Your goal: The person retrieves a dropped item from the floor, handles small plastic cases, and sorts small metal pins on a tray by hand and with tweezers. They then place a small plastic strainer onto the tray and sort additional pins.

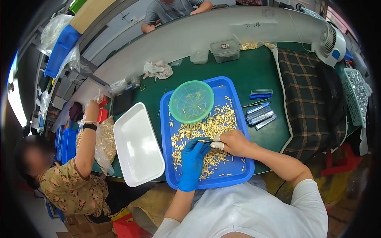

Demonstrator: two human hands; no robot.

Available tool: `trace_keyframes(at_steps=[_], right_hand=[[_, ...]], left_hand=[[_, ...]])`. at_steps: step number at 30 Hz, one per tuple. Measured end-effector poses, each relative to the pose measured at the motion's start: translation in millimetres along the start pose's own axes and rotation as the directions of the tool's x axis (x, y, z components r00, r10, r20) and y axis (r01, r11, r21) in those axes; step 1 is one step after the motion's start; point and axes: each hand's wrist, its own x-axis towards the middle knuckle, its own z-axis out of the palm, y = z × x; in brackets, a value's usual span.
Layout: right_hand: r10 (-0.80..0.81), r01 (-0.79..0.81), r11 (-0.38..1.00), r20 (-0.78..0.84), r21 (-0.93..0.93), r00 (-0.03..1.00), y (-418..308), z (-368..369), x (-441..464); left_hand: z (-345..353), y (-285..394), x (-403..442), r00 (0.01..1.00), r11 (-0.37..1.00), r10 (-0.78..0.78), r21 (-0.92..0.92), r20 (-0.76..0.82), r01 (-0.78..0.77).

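A blue tray (248, 170) holds many small brass pieces (214, 123) and a round green plastic basket (191, 102) at its upper part. Over the tray's lower middle, my left hand (193, 158), in a blue glove, pinches a small brass piece (202, 140) between its fingertips. My right hand (232, 143), with white covers on some fingertips, meets it from the right. Its fingers are closed round a thin dark object, too small to make out, that touches the brass piece.
A white tray (139, 144) lies left of the blue one. Blue boxes (260, 115) sit to the right, near a plaid cloth (301, 99) and a fan (329, 43). At the left a co-worker (71, 178) reaches toward red bins (102, 109). Another person (172, 14) sits beyond the partition.
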Motion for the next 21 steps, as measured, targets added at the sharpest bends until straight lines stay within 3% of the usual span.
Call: trace_keyframes(at_steps=[3,4,7,12,15,19,21], right_hand=[[-0.208,0.178,0.975,-0.258,-0.134,0.943,-0.9,1.1,0.1],[-0.215,0.187,0.974,-0.252,-0.131,0.943,-1.4,0.6,0.3],[0.090,-0.078,0.975,-0.051,0.208,0.995,-2.8,-2.2,-0.5],[0.159,-0.147,0.936,-0.014,0.320,0.987,-4.2,-2.5,0.1],[0.277,-0.243,0.839,0.002,0.486,0.961,-4.1,4.1,1.1],[0.261,-0.262,0.899,0.051,0.351,0.964,1.1,1.5,-0.7],[0.256,-0.243,0.873,0.027,0.423,0.966,-1.0,5.5,0.3]], left_hand=[[2.1,-1.6,-1.3,0.996,1.000,0.030,0.000,-0.079,-0.030],[1.9,-1.6,-1.1,0.995,0.999,0.038,-0.002,-0.087,-0.038],[-0.1,-1.5,0.3,0.998,1.000,0.019,0.013,-0.068,-0.018],[4.6,-3.1,-2.3,0.995,0.994,0.059,0.095,-0.081,-0.051],[4.6,-3.5,-2.4,0.995,0.991,0.065,0.123,-0.073,-0.055],[-0.5,-5.4,-0.5,0.997,0.982,0.055,0.184,-0.051,-0.044],[-4.5,-6.8,2.0,0.996,0.979,0.064,0.199,-0.058,-0.051]])
